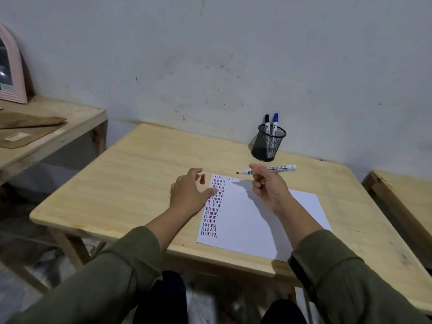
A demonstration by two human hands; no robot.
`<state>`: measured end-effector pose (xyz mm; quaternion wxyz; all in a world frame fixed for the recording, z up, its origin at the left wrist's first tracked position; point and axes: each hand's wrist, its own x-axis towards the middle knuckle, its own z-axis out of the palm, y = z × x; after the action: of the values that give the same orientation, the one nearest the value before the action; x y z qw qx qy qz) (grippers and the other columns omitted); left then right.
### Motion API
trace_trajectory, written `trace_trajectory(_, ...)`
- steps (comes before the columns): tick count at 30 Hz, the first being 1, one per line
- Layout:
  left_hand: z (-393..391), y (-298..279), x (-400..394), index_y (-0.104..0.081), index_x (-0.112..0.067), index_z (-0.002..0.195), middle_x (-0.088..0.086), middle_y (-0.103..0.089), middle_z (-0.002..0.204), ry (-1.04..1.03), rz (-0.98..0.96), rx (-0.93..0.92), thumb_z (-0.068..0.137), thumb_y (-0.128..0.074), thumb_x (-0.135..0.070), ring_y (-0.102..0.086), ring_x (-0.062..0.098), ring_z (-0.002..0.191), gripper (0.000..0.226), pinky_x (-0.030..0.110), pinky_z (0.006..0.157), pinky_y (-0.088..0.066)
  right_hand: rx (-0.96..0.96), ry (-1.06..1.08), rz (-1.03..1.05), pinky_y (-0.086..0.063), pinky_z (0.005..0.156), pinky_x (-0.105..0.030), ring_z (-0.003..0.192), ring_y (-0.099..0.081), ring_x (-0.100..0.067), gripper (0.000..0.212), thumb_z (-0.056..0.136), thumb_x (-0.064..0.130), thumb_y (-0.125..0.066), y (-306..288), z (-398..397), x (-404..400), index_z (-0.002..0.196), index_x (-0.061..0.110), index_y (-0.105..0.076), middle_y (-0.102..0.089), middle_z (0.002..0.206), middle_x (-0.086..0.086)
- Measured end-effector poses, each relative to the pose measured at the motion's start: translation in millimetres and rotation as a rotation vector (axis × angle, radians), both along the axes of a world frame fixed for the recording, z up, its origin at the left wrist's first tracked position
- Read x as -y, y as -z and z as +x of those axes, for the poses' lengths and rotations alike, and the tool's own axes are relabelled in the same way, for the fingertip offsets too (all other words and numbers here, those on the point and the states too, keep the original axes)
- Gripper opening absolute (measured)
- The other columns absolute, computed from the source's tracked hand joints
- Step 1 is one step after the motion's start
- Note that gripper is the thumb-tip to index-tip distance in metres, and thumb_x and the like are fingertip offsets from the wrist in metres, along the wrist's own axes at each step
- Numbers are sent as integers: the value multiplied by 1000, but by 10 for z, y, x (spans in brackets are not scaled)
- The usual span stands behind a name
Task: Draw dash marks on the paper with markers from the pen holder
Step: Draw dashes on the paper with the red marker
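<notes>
A white paper point(252, 220) lies on the wooden table point(140, 164). Down its left side runs a column of red, black and blue dash marks point(214, 206), and a few more marks point(230, 178) sit at the top beside it. My right hand point(268, 188) holds an uncapped red marker point(268, 170) level above the paper's far edge, tip pointing left. My left hand point(189, 192) hovers with fingers spread at the paper's top left corner. A small red cap point(202, 178) is just beyond its fingertips. A black mesh pen holder point(268, 143) stands behind, holding a black marker point(267, 123) and a blue marker point(275, 122).
A second wooden table point(58, 127) at the left carries brown envelopes point(28, 129) and a pink framed mirror point(11, 73). Another wooden table point(402, 197) stands at the right. A grey wall point(210, 54) rises right behind the pen holder.
</notes>
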<state>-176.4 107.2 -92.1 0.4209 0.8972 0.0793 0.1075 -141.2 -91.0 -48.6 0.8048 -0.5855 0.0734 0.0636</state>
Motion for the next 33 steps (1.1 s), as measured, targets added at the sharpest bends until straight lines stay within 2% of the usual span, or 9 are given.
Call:
trace_trajectory(4,-21,13,-23,-35,-24,137,-2,-57,132,25,13,-9,65,-75,-48,-41,17,131,86,40,109,-30,-36,-10,-36,-26,35,-18,38,-35,-9,5,85,13,-57,47,58,5,84,10,-61,-43,50,2)
trace_trajectory(7,-19,12,-21,-33,-24,139,-2,-56,134,31,26,-8,65,-77,-46,-39,18,132,89,41,110,-29,-35,7,-85,-29,35,-18,39,-36,-10,6,84,14,-58,49,96,4,84,9,-61,-43,57,-2)
trace_trajectory(11,-8,39,-28,-34,-25,138,-3,-58,131,33,17,7,62,-78,-48,-41,17,131,90,41,110,-29,-47,31,-103,-31,34,-18,38,-40,-11,5,84,12,-58,25,128,-7,83,7,-59,-46,55,-4)
trace_trajectory(13,-1,49,-27,-34,-25,138,-4,-58,130,33,15,18,62,-78,-48,-40,16,131,90,39,110,-28,-47,25,-73,-38,35,-20,38,-45,-14,6,85,9,-57,64,136,-11,81,5,-58,-48,55,-6)
trace_trajectory(15,1,49,-24,-34,-25,137,-4,-58,130,29,12,24,63,-78,-47,-40,16,131,90,38,109,-27,-30,25,-57,-51,42,-25,42,-54,-16,7,86,7,-56,110,151,-16,80,4,-58,-51,52,-7)
trace_trajectory(17,5,56,-26,-34,-26,137,-4,-58,129,32,6,30,62,-78,-47,-40,17,130,90,39,110,-27,-25,16,-55,-56,48,-27,46,-60,-19,8,87,6,-54,128,169,-15,81,3,-58,-55,48,-6)
trace_trajectory(23,15,73,-35,-34,-26,137,-5,-59,128,28,-5,31,61,-79,-48,-41,16,130,91,41,110,-28,-26,-7,-103,-55,47,-25,51,-60,-26,8,87,7,-56,127,184,-19,82,1,-60,-56,53,-9)
trace_trajectory(27,17,78,-36,-34,-26,137,-4,-60,128,31,-7,35,60,-79,-48,-42,16,130,91,42,109,-29,-8,-17,-152,-52,46,-23,42,-54,-19,8,86,7,-58,129,176,-42,87,0,-60,-55,58,-10)
trace_trajectory(33,23,81,-31,-34,-26,137,-5,-60,127,34,-13,33,60,-79,-48,-42,16,130,91,41,110,-29,-11,-19,-181,-48,44,-22,46,-50,-19,9,85,7,-59,141,186,-50,89,-1,-61,-56,65,-13)
